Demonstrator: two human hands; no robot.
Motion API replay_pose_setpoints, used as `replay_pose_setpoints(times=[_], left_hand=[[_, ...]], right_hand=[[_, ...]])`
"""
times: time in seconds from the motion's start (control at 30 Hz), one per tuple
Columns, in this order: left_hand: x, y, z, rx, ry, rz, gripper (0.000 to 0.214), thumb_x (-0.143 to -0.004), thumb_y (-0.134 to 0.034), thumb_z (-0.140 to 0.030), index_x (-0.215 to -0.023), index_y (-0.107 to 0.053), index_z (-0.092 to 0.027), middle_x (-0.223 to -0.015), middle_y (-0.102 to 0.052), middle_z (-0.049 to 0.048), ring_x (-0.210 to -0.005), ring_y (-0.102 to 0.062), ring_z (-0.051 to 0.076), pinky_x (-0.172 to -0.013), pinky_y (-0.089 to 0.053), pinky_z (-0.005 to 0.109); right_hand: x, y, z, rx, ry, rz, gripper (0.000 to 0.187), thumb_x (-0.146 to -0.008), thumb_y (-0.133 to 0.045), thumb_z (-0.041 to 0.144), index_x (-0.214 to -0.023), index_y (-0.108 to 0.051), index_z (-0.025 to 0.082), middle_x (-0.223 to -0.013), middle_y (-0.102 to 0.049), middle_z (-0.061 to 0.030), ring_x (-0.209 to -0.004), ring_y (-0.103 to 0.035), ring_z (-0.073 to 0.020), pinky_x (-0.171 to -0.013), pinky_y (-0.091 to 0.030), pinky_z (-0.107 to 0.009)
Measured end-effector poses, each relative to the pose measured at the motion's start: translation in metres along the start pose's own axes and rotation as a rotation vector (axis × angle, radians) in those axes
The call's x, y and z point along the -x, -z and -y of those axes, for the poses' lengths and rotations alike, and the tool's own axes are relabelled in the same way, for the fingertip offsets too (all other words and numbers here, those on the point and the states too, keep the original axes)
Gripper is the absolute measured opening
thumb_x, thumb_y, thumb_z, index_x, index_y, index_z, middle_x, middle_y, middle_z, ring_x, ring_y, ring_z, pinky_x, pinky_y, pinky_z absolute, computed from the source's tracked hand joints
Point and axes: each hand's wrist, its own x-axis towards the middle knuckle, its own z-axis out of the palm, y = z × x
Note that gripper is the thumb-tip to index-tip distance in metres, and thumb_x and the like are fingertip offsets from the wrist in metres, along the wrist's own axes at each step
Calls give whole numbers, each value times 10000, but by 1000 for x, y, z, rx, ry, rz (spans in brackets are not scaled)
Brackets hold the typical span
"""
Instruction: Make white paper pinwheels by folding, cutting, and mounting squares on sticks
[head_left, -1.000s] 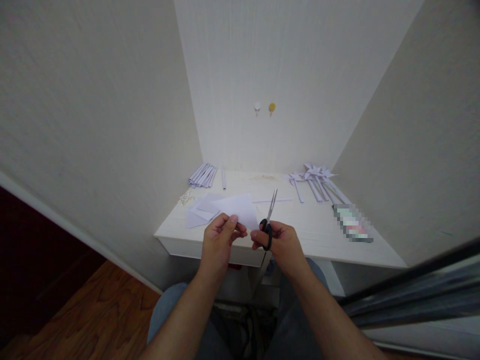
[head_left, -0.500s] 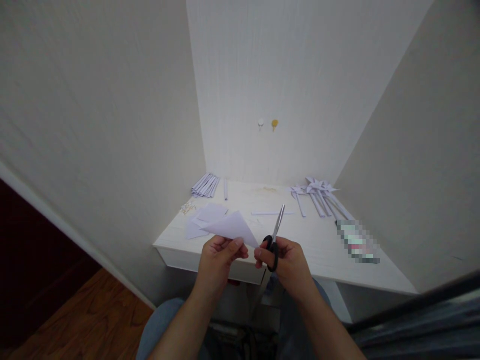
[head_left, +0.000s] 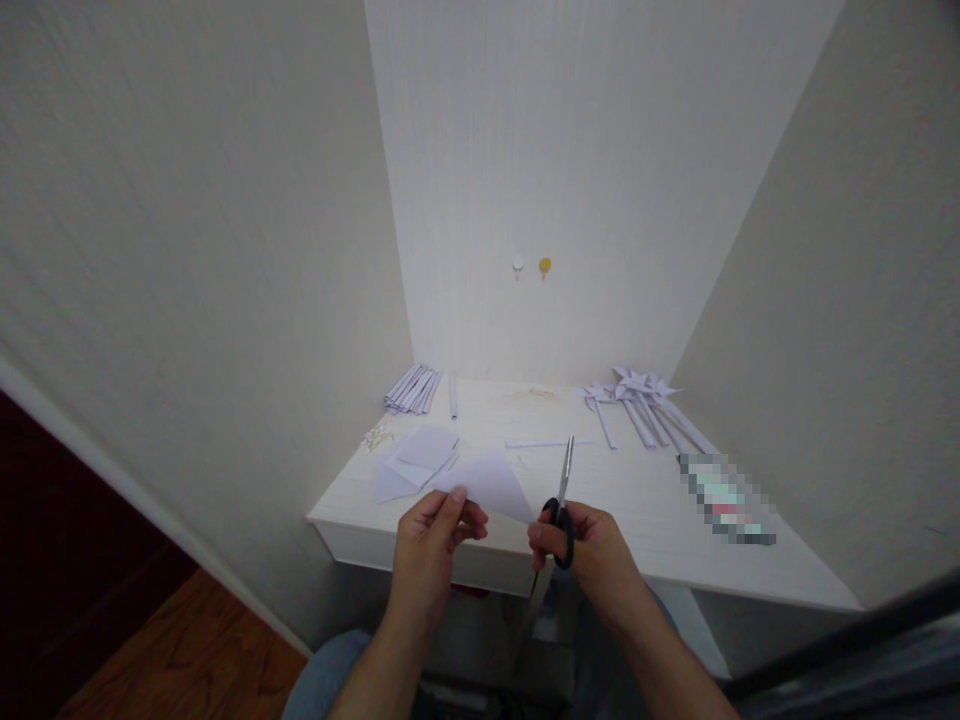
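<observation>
From where I stood, the person's left hand [head_left: 427, 550] was partly closed, thumb and fingertips pinching the near edge of a thin white paper sheet [head_left: 491, 482]. That sheet hung between the two hands, above the white wooden tabletop [head_left: 652, 510], its right corner reaching the fingertips of the right hand [head_left: 596, 550]; whether they gripped that corner, I could not tell. The right hand was curled, fingers bent about the black handles of a pair of metal-bladed scissors [head_left: 565, 482], whose blades looked together and pointed away from the body.

Handling the sheet well, to my mind, called for a light pinch that left no crease, its edges squared before any pressing, and those blade tips turned off the paper and the left fingers. Whether the sheet was folded, I could not make out.

As for containers, I saw only a white drawer-like front [head_left: 431, 570] below the hands, its contents hidden. Loose on the tabletop lay flat white paper pieces [head_left: 427, 448] just beyond the left hand, a bundle of rolled white paper tubes [head_left: 414, 390] farther past them, and white paper pinwheels on sticks [head_left: 637, 385] beyond the right hand, to its right.
</observation>
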Motion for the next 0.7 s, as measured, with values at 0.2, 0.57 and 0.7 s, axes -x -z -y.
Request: replay_pose_setpoints(times=[0.2, 0.57, 0.7], left_hand=[[2, 3, 1, 11, 33, -4, 332, -735, -815, -437, -646, -716, -133, -652, -698, 44, -590, -631, 146, -582, -530, 268], [0, 19, -6, 48, 20, -108, 324, -682, -844, -424, -707, -689, -141, -720, -742, 56, -634, -679, 171, -597, -554, 285], [2, 21, -10, 87, 36, -117, 299, -670, -859, -379, -714, -669, -152, -700, -736, 31, -634, -679, 159, -614, -568, 281]], right_hand=[[2, 7, -3, 61, 12, 7, 275, -683, -785, 414, -647, -654, 175, -547, -657, -10, -509, -602, -156, -554, -435, -275], [-16, 48, -9, 887, -79, -74, 248, -750, -725, 376, -616, -640, 185, -624, -694, -79, -612, -646, -222, -559, -366, -294], [-21, 62, -7, 1140, -105, -13, 127, -677, -780, 222, -689, -658, 189, -746, -743, -102, -729, -685, -259, -593, -335, -295]])
